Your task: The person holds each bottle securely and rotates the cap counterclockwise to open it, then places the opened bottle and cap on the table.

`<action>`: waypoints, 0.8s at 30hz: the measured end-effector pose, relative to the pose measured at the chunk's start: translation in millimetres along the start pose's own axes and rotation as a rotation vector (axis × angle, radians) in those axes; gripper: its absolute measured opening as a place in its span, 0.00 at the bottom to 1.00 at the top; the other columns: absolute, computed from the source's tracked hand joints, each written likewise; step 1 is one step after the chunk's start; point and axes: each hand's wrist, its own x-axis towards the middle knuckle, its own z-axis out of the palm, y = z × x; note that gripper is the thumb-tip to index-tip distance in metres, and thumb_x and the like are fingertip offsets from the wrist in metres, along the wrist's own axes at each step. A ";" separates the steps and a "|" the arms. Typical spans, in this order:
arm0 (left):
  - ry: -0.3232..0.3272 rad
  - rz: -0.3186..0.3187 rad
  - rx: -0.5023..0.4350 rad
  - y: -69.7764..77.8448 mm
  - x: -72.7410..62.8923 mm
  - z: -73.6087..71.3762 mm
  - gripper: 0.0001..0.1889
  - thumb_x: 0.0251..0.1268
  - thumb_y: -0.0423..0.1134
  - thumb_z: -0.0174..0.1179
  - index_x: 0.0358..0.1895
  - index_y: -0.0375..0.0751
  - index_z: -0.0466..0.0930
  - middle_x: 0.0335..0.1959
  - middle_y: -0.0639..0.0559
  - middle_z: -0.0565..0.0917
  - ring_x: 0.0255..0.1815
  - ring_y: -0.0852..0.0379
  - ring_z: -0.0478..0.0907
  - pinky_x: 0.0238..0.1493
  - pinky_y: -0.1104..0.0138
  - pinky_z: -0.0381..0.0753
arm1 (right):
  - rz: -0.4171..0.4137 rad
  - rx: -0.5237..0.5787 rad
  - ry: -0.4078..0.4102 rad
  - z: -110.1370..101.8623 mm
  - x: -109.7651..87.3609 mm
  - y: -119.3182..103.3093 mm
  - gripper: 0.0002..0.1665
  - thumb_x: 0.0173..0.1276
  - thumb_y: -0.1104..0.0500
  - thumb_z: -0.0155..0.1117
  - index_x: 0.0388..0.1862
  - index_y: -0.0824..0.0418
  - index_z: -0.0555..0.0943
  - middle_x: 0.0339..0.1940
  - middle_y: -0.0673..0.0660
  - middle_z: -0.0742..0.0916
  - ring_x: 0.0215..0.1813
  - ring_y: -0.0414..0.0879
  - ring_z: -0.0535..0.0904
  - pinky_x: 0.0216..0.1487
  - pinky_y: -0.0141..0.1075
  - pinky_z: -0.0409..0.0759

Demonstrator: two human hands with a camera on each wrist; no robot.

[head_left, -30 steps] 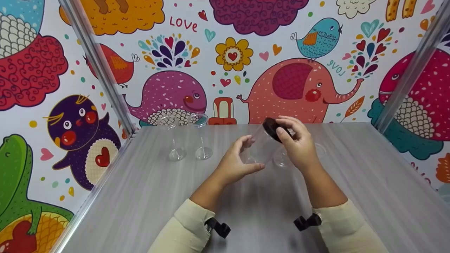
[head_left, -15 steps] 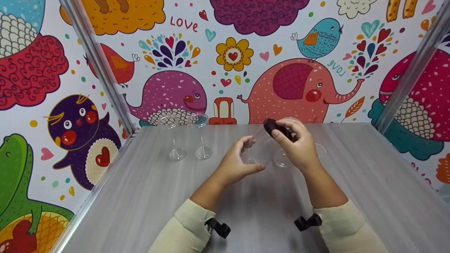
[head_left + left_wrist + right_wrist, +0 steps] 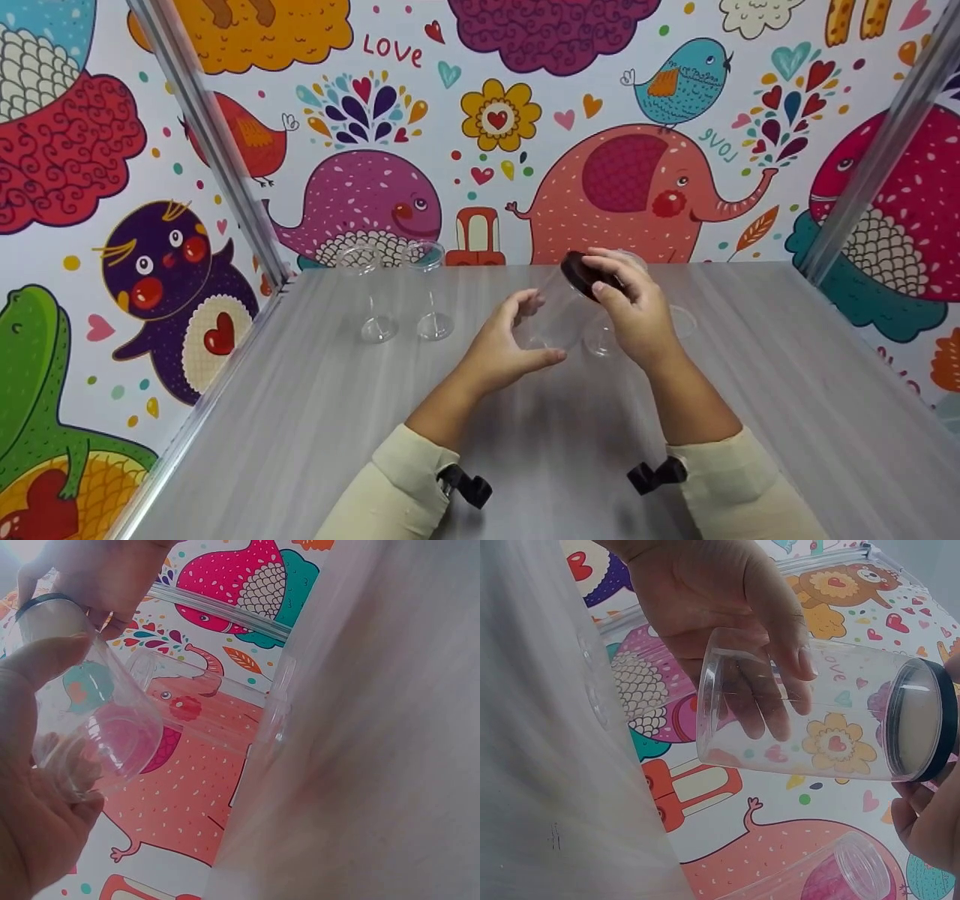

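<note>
The person wears long sleeves in plain pale cream-yellow cloth, the left sleeve and the right sleeve each ending at its far end in a close cuff, with soft creases across the fabric. At the inner side of the cuffs sit a left black fitting and a right black fitting, both small, blocky and angular with stubby lobes. Beyond the cuffs, the left hand and right hand are bare.
</note>
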 end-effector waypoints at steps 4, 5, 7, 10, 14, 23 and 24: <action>0.001 -0.009 0.002 0.2 0.1 0.2 0.55 0.51 0.63 0.81 0.82 0.56 0.62 0.79 0.57 0.75 0.82 0.56 0.70 0.84 0.50 0.69 | 0.015 0.033 -0.014 -0.1 -0.7 -0.6 0.23 0.79 0.63 0.55 0.67 0.55 0.84 0.75 0.52 0.79 0.74 0.44 0.71 0.63 0.23 0.82; 0.001 -0.013 0.001 0.4 0.0 0.2 0.55 0.51 0.63 0.81 0.81 0.57 0.62 0.79 0.58 0.75 0.82 0.56 0.70 0.84 0.50 0.69 | 0.016 0.039 -0.018 -0.1 -0.9 -0.7 0.23 0.79 0.63 0.54 0.68 0.55 0.84 0.75 0.51 0.79 0.73 0.44 0.71 0.63 0.23 0.82; 0.000 -0.015 -0.004 0.0 0.1 0.4 0.54 0.51 0.62 0.81 0.81 0.57 0.62 0.78 0.58 0.75 0.82 0.56 0.70 0.83 0.48 0.69 | 0.018 0.049 -0.024 0.0 -1.0 -0.7 0.25 0.78 0.64 0.51 0.68 0.54 0.84 0.75 0.50 0.79 0.74 0.43 0.71 0.64 0.24 0.81; -0.004 -0.011 -0.019 -0.7 0.4 0.7 0.53 0.52 0.56 0.82 0.81 0.56 0.62 0.79 0.56 0.75 0.82 0.54 0.69 0.84 0.46 0.68 | 0.016 0.065 -0.031 0.0 -1.0 -0.5 0.28 0.77 0.66 0.48 0.67 0.53 0.85 0.76 0.50 0.79 0.75 0.43 0.71 0.66 0.26 0.81; -0.010 -0.008 -0.026 -1.4 0.6 0.8 0.51 0.54 0.52 0.81 0.81 0.56 0.62 0.79 0.55 0.75 0.83 0.52 0.69 0.84 0.44 0.67 | 0.018 0.076 -0.034 0.4 -0.8 -1.3 0.30 0.75 0.67 0.45 0.67 0.53 0.85 0.77 0.50 0.79 0.76 0.44 0.70 0.67 0.29 0.80; -0.008 -0.007 -0.002 -0.2 0.0 0.7 0.54 0.52 0.61 0.80 0.82 0.56 0.62 0.79 0.57 0.75 0.82 0.53 0.70 0.82 0.45 0.70 | 0.025 -0.042 0.041 0.7 1.6 1.2 0.23 0.78 0.52 0.61 0.68 0.54 0.84 0.74 0.55 0.79 0.66 0.45 0.75 0.56 0.26 0.81; -0.008 -0.011 0.004 0.3 -0.2 0.8 0.54 0.52 0.61 0.80 0.82 0.56 0.62 0.78 0.57 0.75 0.82 0.53 0.70 0.82 0.46 0.71 | 0.041 -0.072 0.047 0.7 1.9 1.4 0.23 0.78 0.50 0.63 0.68 0.53 0.83 0.73 0.54 0.80 0.64 0.46 0.75 0.54 0.28 0.82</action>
